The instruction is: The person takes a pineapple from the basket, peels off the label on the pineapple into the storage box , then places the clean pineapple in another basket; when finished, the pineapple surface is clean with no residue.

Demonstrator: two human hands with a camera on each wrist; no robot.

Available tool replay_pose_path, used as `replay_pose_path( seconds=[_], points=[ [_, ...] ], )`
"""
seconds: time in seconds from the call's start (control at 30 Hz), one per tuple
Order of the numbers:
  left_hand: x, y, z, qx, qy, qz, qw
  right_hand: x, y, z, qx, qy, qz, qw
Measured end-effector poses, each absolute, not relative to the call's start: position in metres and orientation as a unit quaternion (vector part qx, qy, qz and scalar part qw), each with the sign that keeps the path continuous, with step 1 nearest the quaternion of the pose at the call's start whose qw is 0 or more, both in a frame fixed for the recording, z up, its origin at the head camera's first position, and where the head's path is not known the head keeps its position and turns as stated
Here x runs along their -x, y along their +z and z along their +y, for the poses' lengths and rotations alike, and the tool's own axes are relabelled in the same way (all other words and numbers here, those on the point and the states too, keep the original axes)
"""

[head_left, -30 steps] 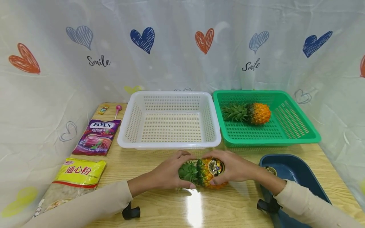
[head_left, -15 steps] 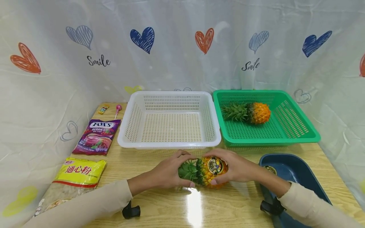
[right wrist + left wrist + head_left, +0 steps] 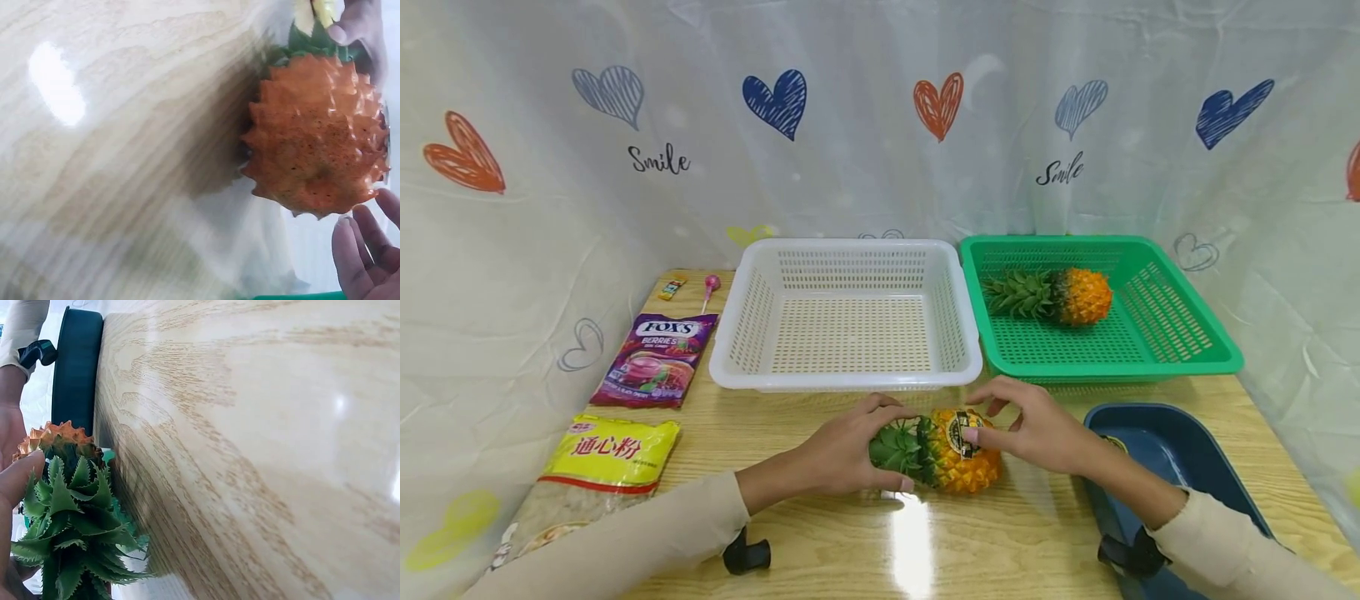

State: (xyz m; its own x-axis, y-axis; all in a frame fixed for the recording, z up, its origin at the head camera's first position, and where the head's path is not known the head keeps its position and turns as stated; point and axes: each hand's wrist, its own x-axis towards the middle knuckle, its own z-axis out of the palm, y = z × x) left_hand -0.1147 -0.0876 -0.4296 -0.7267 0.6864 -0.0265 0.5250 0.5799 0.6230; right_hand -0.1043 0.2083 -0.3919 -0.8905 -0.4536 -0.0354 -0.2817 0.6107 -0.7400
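A small pineapple (image 3: 966,471) lies on its side on the wooden table, leafy crown to the left and orange body to the right. My left hand (image 3: 842,450) holds it around the crown, and the green leaves (image 3: 75,531) fill the lower left of the left wrist view. My right hand (image 3: 1041,429) is at the body's right end, fingers loosely bent and spread. Its thumb lies over the black and gold label (image 3: 957,435), covering part of it. In the right wrist view, fingertips (image 3: 344,234) are close by the spiky orange base.
Behind the hands stand a white basket (image 3: 850,382) and a green basket (image 3: 1112,369), the latter with another pineapple (image 3: 1078,297). A dark blue tub (image 3: 1195,450) sits under my right forearm. At left lie a purple candy bag (image 3: 655,362), yellow pasta bag (image 3: 606,454), lollipop (image 3: 712,285) and small wrapped sweet (image 3: 672,289).
My right hand has loosened from the pineapple's body and shifted slightly right and up. Its thumb has moved from the front side up onto the label. The left hand stays on the crown.
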Motion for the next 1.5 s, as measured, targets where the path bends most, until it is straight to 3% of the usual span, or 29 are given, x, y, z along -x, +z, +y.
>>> replay_pose_path(
  seconds=[1.03, 1.5],
  points=[
    [0.116, -0.431, -0.088, -0.353, 0.301, 0.876, 0.131, 0.108, -0.395, 0.207, 0.22, -0.435, 0.868, 0.1],
    [0.116, -0.429, -0.089, -0.348, 0.302, 0.876, 0.145, 0.106, -0.387, 0.211, 0.27, -0.467, 0.83, 0.14]
  ],
)
